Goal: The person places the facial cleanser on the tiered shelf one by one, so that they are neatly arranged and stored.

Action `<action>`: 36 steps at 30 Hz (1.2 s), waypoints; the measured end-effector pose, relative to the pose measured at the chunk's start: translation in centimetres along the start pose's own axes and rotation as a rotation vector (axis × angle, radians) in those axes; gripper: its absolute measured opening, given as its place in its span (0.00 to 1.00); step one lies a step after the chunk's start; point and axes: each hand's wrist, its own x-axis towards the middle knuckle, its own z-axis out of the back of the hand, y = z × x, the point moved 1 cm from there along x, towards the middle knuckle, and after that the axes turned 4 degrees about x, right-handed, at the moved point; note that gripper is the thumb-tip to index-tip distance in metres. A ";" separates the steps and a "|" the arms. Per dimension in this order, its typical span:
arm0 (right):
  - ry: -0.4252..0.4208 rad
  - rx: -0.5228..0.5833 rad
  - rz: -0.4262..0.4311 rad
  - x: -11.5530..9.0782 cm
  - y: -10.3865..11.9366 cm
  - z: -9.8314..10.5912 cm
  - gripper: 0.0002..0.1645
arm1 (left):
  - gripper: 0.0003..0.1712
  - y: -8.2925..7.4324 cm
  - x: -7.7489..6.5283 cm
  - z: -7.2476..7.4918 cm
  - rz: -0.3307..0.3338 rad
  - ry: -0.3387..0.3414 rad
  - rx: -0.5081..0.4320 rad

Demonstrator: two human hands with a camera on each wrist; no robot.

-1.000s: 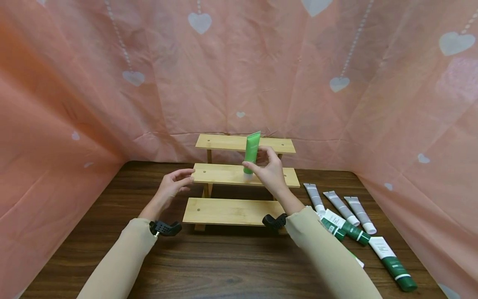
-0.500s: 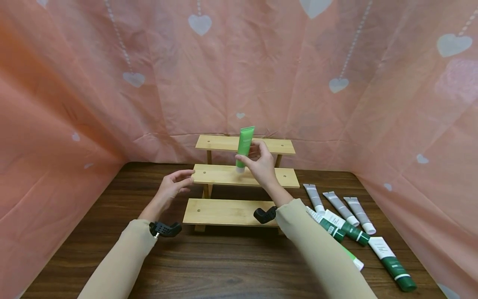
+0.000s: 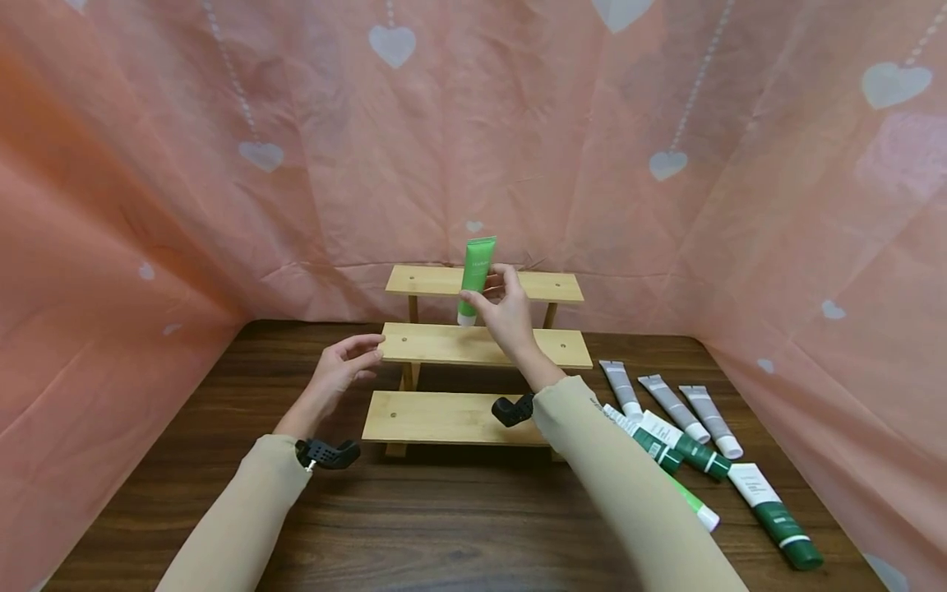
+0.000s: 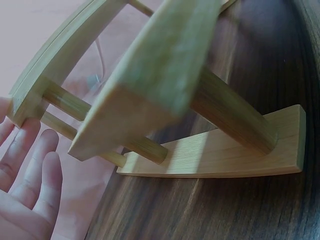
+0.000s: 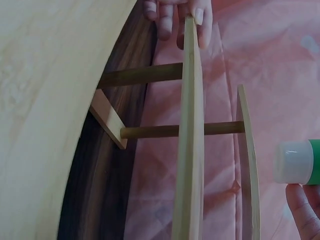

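Observation:
A three-tier wooden shelf rack (image 3: 473, 417) stands on the dark table. My left hand (image 3: 344, 363) is at the left end of its middle board (image 3: 473, 344), gripping that end between thumb and fingers; in the right wrist view, left fingertips (image 5: 165, 22) show on both sides of the board. With thumb and fingers, my right hand (image 3: 507, 316) holds a small green squeeze tube (image 3: 477, 267) almost upright, white cap down. The tube is raised above the middle board and overlaps the top board (image 3: 422, 280) in the head view. Its cap (image 5: 295, 162) shows at the right wrist view's edge.
Right of the rack lie several tubes: grey ones (image 3: 675, 409), green-and-white ones (image 3: 774, 515), and a bright green one (image 3: 691, 500) partly behind the right sleeve (image 3: 629, 485). A pink curtain (image 3: 473, 140) with white hearts encloses the table (image 3: 444, 526) at the back and sides.
My right hand has lifted the green tube from close over the middle board, up and to the left. The left hand has stayed at the board's end.

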 end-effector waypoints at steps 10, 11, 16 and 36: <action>-0.054 -0.008 -0.034 1.6 -0.5 -0.7 0.28 | 0.23 -2.1 -1.5 -0.1 -0.014 -0.006 0.022; -0.059 -0.008 -0.033 1.7 -0.5 -0.8 0.28 | 0.24 -2.1 -1.5 -0.1 -0.016 -0.006 0.022; -0.093 0.003 -0.030 2.4 -0.7 -1.2 0.28 | 0.24 -2.0 -1.4 -0.2 -0.013 0.000 0.008; -0.141 0.014 -0.018 4.1 -0.7 -3.3 0.26 | 0.24 -2.2 -2.0 -0.2 0.008 -0.001 0.004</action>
